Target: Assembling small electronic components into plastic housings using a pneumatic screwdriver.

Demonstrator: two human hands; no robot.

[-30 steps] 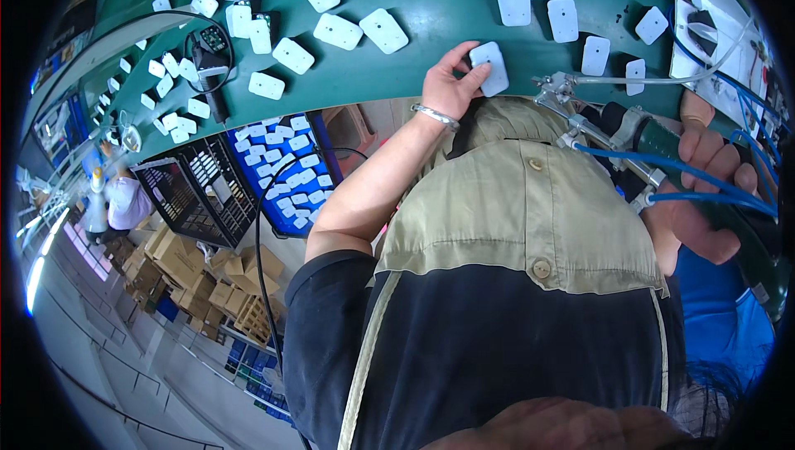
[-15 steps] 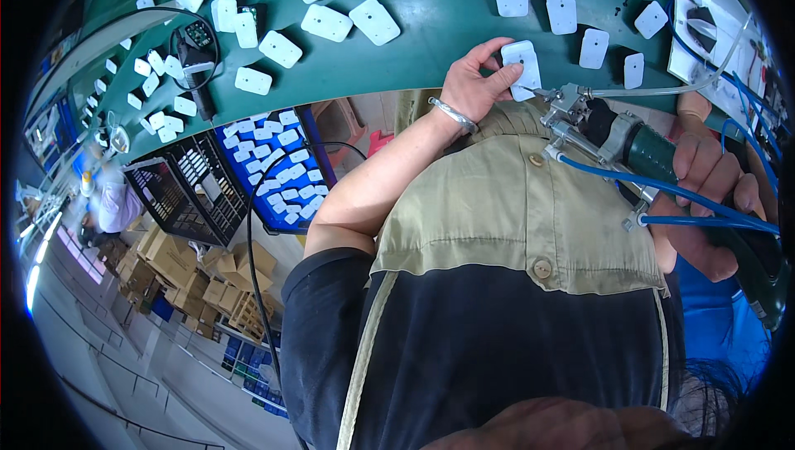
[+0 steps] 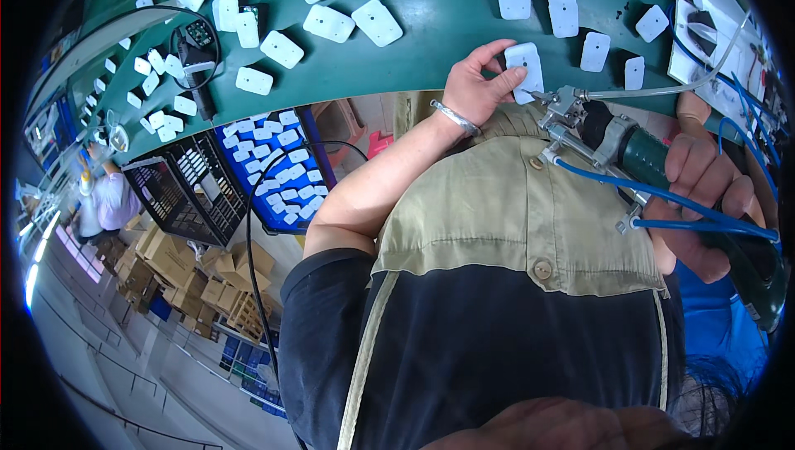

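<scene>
Left hand [image 3: 479, 84]: your thumb and fingers pinch the white case [image 3: 525, 69] at the near edge of the table [image 3: 397, 76]. The tip of the driver [image 3: 648, 156] overlaps its lower end; contact unclear. Risk: a weak pinch lets the case twist, tip skidding thumbward. Your right hand [image 3: 702, 167] wraps the driver; dragging blue hoses [image 3: 704, 225] could pull it off line.

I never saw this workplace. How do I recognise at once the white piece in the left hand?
Find the green table, then its near edge, right of the picture's middle. There the left hand, a silver bracelet at its wrist, grips the white piece. Its neighbours rest on the table; only this one is in a hand.
</scene>
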